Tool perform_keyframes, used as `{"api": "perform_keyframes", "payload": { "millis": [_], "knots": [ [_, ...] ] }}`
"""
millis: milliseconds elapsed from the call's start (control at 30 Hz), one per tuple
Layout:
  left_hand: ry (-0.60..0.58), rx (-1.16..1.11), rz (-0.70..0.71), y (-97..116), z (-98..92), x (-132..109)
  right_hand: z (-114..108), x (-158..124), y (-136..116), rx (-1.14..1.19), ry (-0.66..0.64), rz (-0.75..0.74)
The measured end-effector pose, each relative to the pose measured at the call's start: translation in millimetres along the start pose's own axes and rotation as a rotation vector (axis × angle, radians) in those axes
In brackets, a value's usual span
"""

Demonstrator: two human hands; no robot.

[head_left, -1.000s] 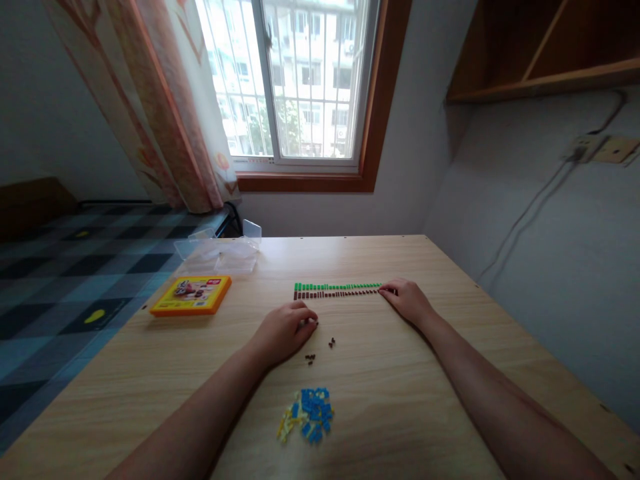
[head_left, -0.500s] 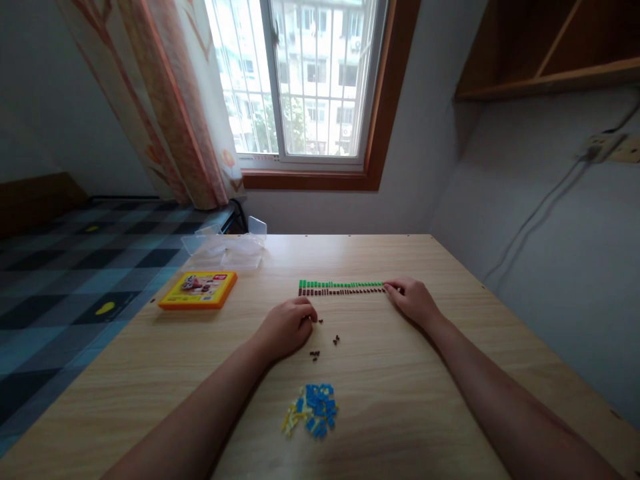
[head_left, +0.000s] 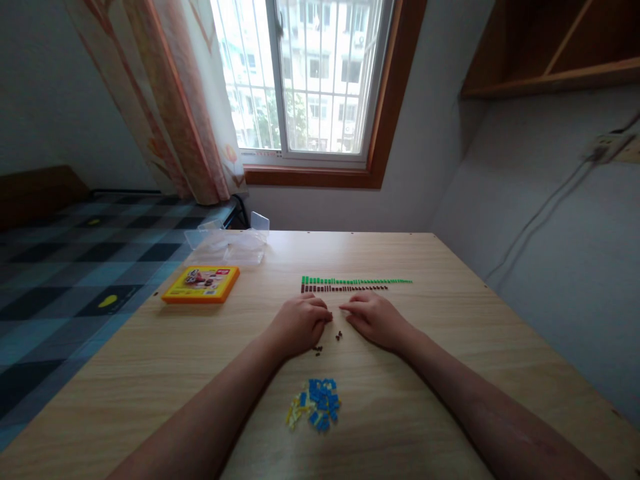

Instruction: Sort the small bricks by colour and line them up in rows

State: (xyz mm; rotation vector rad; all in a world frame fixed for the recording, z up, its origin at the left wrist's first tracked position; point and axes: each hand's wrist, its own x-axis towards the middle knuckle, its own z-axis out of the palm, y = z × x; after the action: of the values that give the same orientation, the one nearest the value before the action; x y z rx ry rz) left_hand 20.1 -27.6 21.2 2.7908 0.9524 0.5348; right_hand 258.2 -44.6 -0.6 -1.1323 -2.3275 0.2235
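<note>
My left hand is closed above the table, its fingertips pinching a small brown building brick. Facing it, my right hand has its index finger stretched out and seems to hold nothing. Just beyond both hands lie a row of green bricks and, nearer me, a shorter row of brown bricks, sorted from larger at left to smaller at right. A few loose brown bricks sit between the hands, with others partly under my left wrist.
A pile of blue bricks and yellow bricks lies closer to me on the wooden table. An orange-yellow box and clear plastic trays stand at the left. A bed is beyond the table's left edge.
My right hand has left the right end of the rows and come left, close to my left hand. My left hand has shifted slightly right, onto a loose brown brick.
</note>
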Motion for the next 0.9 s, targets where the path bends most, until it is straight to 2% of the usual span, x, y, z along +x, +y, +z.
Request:
{"api": "perform_keyframes", "payload": {
  "millis": [167,400,767,900],
  "knots": [
    [-0.016,-0.021,0.047,0.1,-0.7,0.3,1.4,0.1,4.2,-0.008,0.002,-0.041],
    [-0.044,-0.101,0.13,5.3,1.8,4.8,3.3,0.0,7.0,0.015,0.051,-0.006],
    [-0.016,-0.124,0.059,-1.2,5.1,3.9,9.2,1.2,2.1,0.006,0.051,0.03],
    [0.026,-0.124,0.008,-3.3,6.6,1.0,2.2,1.0,2.0,-0.064,0.052,0.023]
  ]
}}
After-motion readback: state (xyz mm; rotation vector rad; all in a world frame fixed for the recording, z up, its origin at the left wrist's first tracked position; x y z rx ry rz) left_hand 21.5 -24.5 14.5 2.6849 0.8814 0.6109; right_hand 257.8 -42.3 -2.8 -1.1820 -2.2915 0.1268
